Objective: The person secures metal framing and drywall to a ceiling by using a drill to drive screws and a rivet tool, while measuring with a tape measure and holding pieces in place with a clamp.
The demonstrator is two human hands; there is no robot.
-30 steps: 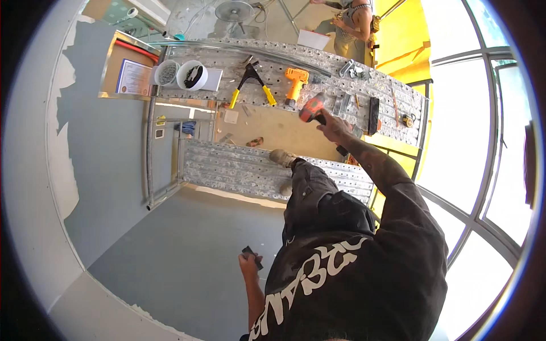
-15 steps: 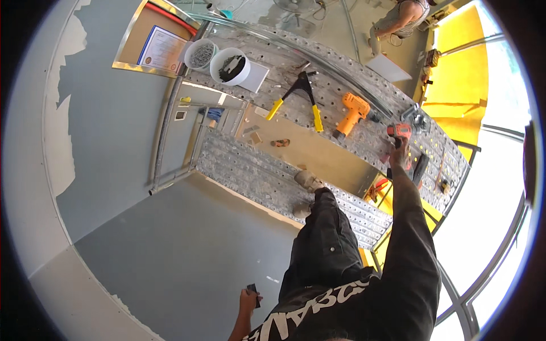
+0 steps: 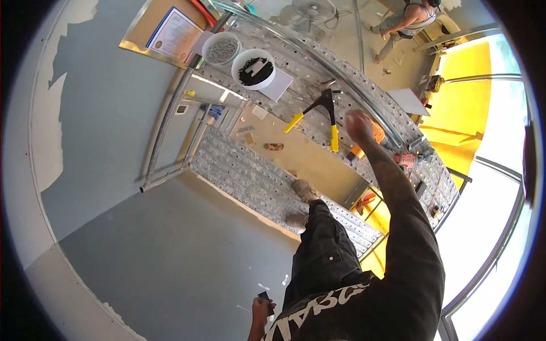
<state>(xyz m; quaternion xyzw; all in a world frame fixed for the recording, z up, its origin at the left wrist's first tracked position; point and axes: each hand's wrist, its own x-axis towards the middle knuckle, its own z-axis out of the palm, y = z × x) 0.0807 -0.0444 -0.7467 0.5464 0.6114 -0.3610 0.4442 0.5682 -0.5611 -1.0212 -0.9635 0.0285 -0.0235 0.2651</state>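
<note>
My left hand (image 3: pixel 261 310), low in the view, is closed around a small flat black object (image 3: pixel 267 301) whose kind I cannot make out. My right hand (image 3: pixel 359 128) reaches over the perforated metal platform (image 3: pixel 296 108), blurred by motion. It covers part of an orange cordless drill (image 3: pixel 376 132); whether they touch is unclear. Left of it lies a black two-handled tool with yellow grips (image 3: pixel 327 105), resembling a hand riveter. A red power tool (image 3: pixel 406 161) rests on the platform beyond my forearm.
White tubs of silver fasteners (image 3: pixel 222 51) and black screws (image 3: pixel 254 71) stand on the platform's left part. Metal profiles (image 3: pixel 335 68) run along its far edge. My feet are on a lower metal plank (image 3: pixel 250 176). Another person (image 3: pixel 418 23) is on the floor beyond.
My right hand has left the red power tool and moved left to the orange drill. My left hand keeps the black object. The view has shifted slightly.
</note>
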